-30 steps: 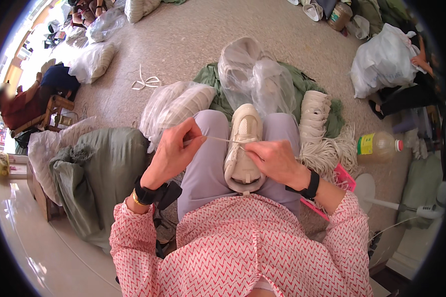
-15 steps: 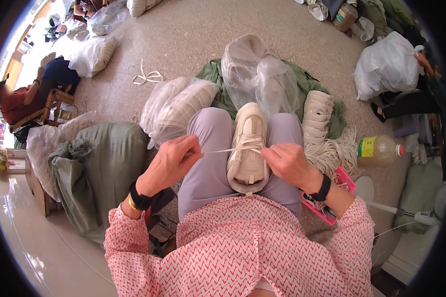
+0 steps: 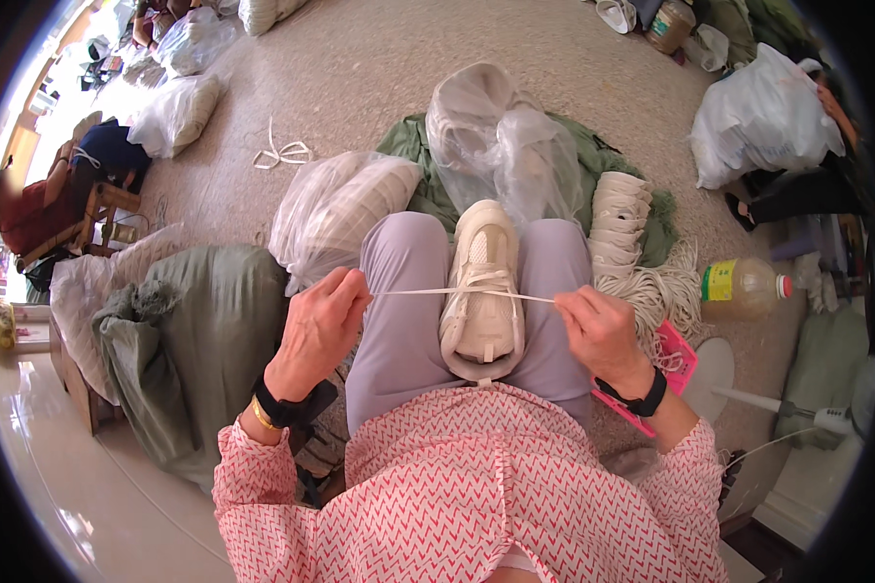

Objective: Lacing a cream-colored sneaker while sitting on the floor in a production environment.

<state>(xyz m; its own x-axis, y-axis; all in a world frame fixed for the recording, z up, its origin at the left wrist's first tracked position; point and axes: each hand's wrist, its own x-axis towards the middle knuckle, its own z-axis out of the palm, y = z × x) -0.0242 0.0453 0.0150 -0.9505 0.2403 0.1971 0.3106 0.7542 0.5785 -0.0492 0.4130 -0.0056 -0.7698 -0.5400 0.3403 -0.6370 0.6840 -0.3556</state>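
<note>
Resting between the knees, toe pointing away, the cream sneaker (image 3: 483, 291) has its white lace (image 3: 428, 291) pulled taut sideways. Left hand (image 3: 319, 328) and right hand (image 3: 601, 328) each pinch one lace end. Just right lie a pink flat package (image 3: 673, 364) and a clear bottle (image 3: 741, 289) with yellow-green label. Beyond, clear plastic bags (image 3: 335, 209) hold pale soles; farther right sits a white sack (image 3: 760, 117).

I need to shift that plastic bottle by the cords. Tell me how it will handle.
The plastic bottle lies on its side, so it would probably roll if nudged. It looks partly filled with yellowish liquid, so likely weighty for its size. Its smooth wall may be slippery.
</note>
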